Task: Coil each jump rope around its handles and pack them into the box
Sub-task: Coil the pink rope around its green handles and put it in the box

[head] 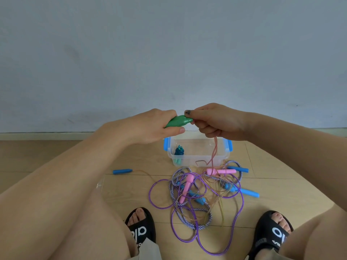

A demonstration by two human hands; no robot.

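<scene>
Wooden floor (131,194), pale wall behind. Left hand (155,126) gripped green handles (179,121); right hand (216,121) pinched pinkish rope (214,152) hanging over clear box (197,160). Tangled ropes (199,199) near box on floor.

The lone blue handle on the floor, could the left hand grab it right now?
Probably not yet. The left hand grips the green handles. The blue handle lies apart from the rope pile with nothing covering it, so a freed hand could likely reach it.

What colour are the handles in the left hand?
Green: the green plastic handles, clearest in the head view.
</scene>
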